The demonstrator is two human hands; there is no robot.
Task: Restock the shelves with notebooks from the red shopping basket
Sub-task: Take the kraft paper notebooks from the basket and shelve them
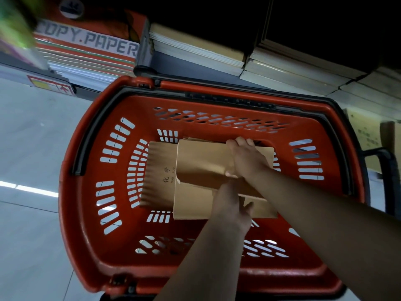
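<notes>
Inside the red shopping basket [82, 192], the right hand [245, 159] is gripping a brown notebook [199, 159], fingers curled over its far edge. The left hand [230, 205] is pinching its near edge. Beneath, another notebook [158, 177] is showing "化学 hua xue"; beyond the basket, a ream [91, 40] is reading "COPY.PAPER".

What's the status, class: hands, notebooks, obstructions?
Right hand grips top notebooks. Left hand grips the near edge. Stack inside red basket. Nothing obstructing.

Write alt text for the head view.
Both hands reach into a red plastic shopping basket: right hand grips the top brown kraft-paper notebooks, left hand holds their near edge. Stacked notebooks and copy paper reams fill the shelf beyond.
</notes>
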